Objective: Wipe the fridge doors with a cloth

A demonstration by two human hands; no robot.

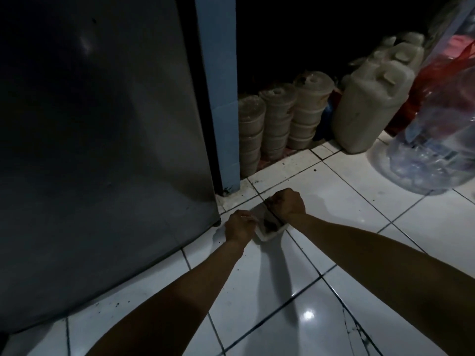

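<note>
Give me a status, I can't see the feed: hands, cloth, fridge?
Both hands low at the floor: left hand and right hand gripping a small container. Cloth not clearly visible. Fridge door untouched, nothing blocking it.

Two bare forearms are seen entering from the lower edge of the frame, one from the bottom centre, one from the lower right. No sleeves are worn below the elbow. The left hand (240, 226) and the right hand (289, 204) are ungloved; rings cannot be made out.

Dark grey fridge door (102, 124); blue wall edge (218, 73); white floor tiles (347, 201).
</note>
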